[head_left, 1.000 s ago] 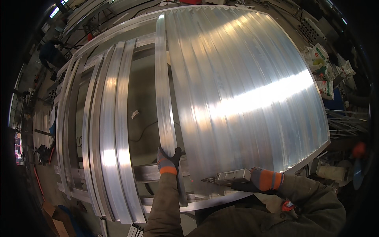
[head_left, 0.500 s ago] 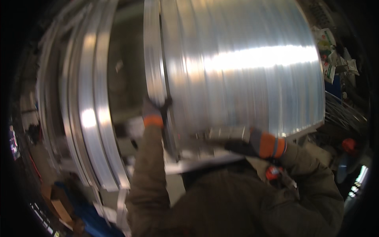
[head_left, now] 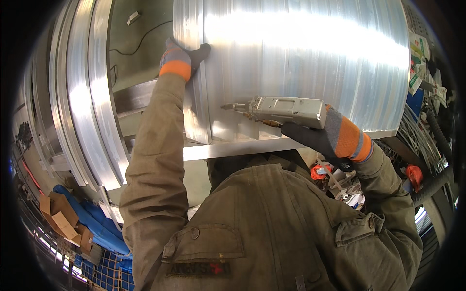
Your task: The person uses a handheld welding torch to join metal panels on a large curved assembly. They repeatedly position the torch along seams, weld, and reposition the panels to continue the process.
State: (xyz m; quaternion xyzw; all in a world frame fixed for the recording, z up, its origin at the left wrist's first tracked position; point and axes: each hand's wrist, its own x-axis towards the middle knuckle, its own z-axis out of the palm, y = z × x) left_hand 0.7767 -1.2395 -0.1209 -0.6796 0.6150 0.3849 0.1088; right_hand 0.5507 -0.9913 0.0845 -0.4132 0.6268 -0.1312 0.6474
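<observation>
Gripping a boxy tool (head_left: pixel 291 109), the right hand (head_left: pixel 332 136) curls snugly; the left hand (head_left: pixel 179 58) clasps a shiny slat (head_left: pixel 188 19) beside ribbed metal panelling (head_left: pixel 301 68), above grey floor (head_left: pixel 127 41).

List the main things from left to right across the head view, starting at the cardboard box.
Cardboard box → small pale block → gloved left hand → grey handheld tool → gloved right hand → red object.
</observation>
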